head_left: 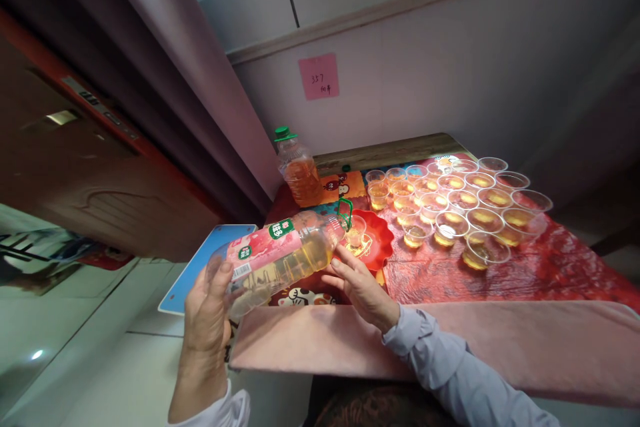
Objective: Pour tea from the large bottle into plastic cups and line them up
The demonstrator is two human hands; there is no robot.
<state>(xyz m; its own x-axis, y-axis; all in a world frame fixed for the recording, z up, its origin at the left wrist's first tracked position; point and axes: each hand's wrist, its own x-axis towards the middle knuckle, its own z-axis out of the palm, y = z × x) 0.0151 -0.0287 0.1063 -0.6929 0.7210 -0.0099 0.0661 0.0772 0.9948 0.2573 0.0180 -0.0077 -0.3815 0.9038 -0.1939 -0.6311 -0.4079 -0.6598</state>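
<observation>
A large clear juice bottle with a pink label lies tilted almost flat, its neck pointing right. Pale yellow liquid is inside, and a green handle ring hangs at the uncapped-looking neck. My left hand grips the bottle's base end. Below the neck, my right hand supports the bottle with its fingers stretched out. Just beyond that hand sits a red scalloped plate, with a clear plastic cup on it under the bottle's mouth. Whether liquid is flowing cannot be made out.
Several clear cups of yellow drink stand in close rows on the red-covered table. A second bottle with a green cap stands at the back left. A blue board juts out left; a pink cloth covers the front edge.
</observation>
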